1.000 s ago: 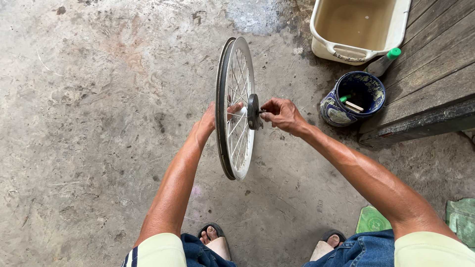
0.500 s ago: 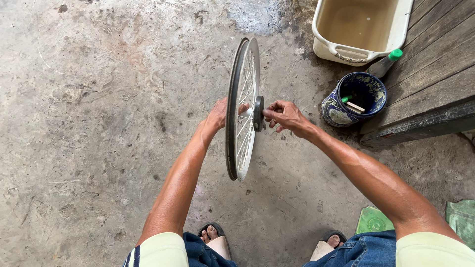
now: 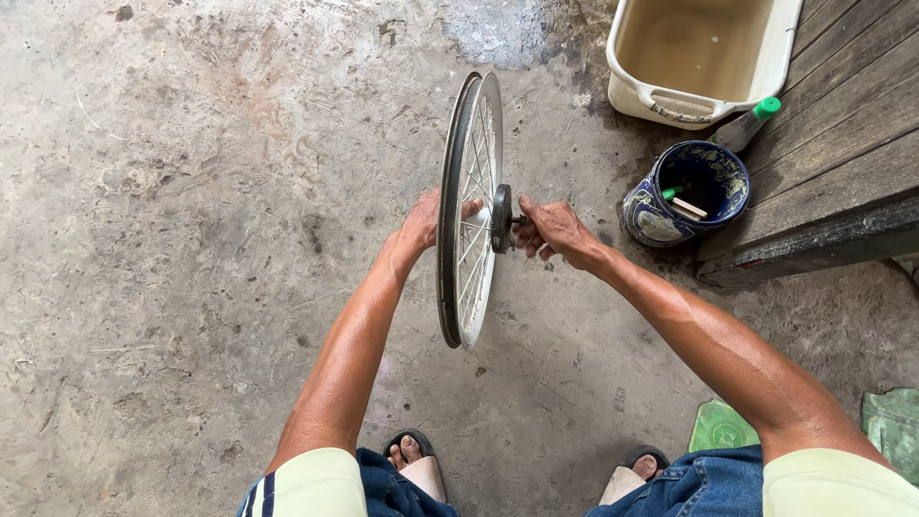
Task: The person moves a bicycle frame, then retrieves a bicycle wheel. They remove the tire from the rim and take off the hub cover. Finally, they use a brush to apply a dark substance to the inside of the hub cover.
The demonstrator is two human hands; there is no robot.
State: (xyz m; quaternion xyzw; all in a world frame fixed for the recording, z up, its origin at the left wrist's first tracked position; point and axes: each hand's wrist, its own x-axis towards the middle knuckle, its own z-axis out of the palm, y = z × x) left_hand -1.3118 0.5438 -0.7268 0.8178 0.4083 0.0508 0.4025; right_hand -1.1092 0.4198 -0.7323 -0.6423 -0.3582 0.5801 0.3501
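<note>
Down at the bottom edge, two sandalled feet (image 3: 418, 460) planted on the concrete floor (image 3: 191, 239), knees apart, and both bare arms reaching forward over them. Between the hands stands the wheel (image 3: 466, 211), upright and edge-on, clear of the ground, carried at its centre so the rim looks free to turn. The left hand (image 3: 421, 222) is on the far side, partly hidden by the spokes; its fingers seem curled in at the hub, though just how tightly I cannot tell. The right hand (image 3: 553, 230) is closed, fingers pinched around the axle stub just beside the dark hub disc (image 3: 501, 218), a steadying grip from both ends. Further out to the right, a blue pot (image 3: 684, 196) with small items inside, set within reach. Beyond it, a green-capped bottle (image 3: 749, 123), a cream tub (image 3: 699, 53) of murky water, and wooden decking (image 3: 842, 144).
</note>
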